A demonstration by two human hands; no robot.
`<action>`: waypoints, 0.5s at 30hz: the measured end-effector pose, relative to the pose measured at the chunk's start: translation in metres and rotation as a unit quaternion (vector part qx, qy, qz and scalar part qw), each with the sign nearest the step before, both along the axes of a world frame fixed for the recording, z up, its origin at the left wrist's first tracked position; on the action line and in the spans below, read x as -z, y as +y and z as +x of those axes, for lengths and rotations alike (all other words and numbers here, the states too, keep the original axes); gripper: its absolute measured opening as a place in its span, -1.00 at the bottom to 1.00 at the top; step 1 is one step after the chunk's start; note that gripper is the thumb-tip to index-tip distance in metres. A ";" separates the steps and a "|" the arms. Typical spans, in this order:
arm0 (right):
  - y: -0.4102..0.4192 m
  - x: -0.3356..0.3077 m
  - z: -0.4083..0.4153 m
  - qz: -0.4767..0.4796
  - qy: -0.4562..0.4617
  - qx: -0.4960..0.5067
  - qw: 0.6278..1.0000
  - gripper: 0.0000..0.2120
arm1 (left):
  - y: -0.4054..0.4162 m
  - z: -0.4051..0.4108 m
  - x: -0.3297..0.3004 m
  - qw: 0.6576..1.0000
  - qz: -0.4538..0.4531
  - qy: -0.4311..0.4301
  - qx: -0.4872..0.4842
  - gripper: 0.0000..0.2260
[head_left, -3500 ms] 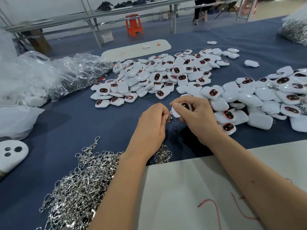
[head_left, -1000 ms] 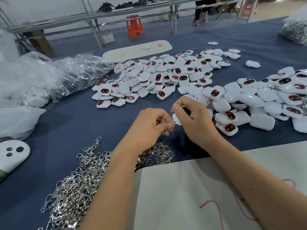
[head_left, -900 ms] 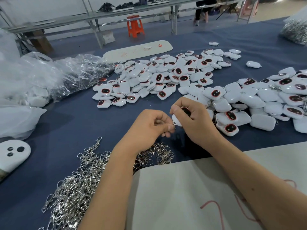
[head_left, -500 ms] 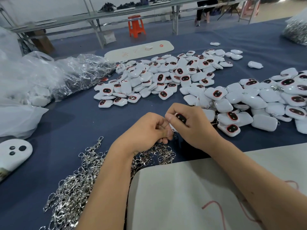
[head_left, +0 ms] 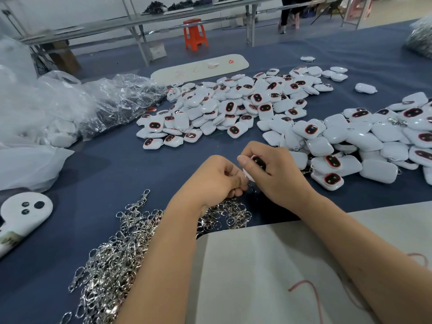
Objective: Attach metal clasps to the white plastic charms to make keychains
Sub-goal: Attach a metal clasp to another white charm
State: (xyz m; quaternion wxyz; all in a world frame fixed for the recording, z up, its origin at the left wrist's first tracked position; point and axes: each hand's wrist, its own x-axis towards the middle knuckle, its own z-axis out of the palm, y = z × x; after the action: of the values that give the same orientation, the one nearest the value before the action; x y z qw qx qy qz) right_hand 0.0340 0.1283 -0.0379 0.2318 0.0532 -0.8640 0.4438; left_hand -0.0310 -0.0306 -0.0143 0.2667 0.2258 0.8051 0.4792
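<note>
The right hand [head_left: 278, 174] holds one white charm [head_left: 256, 163] between thumb and curled fingers, its dark red-rimmed face turned up toward the camera. The charm's lower end points down and to the left, straight at the left hand [head_left: 217, 176], which sits just beside it with its fingertips closed in a pinch. A small piece of metal shows in the gap under the two hands; it looks like a clasp [head_left: 252, 187], though whether the left grip is clamped on it cannot be told with certainty, since the fingers hide the contact.

The coming move turns on that short gap: the clasp must meet the charm's lower-left end, so the left hand is the nearer one to feed it in while the right hand steadies the charm.

Supply lies close. The pile of loose clasps [head_left: 112, 258] spreads under and left of the left forearm on the blue tabletop [head_left: 117, 169], and unworked charms [head_left: 233, 106] lie in a heap beyond the hands. Further charms [head_left: 374, 141] are heaped to the right, some seemingly with clasps on.
</note>
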 end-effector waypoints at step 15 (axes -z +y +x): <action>0.011 0.009 -0.012 -0.301 0.006 -0.006 0.954 -0.70 | 0.014 0.007 0.008 0.977 0.154 0.137 -0.046 -0.82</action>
State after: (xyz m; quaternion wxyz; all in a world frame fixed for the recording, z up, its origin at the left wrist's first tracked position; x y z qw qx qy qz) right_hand 0.0219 0.1396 -0.0473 0.2394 -0.0118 -0.6886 0.6844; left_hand -0.0236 -0.0167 -0.0225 0.0935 0.2903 0.7601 0.5739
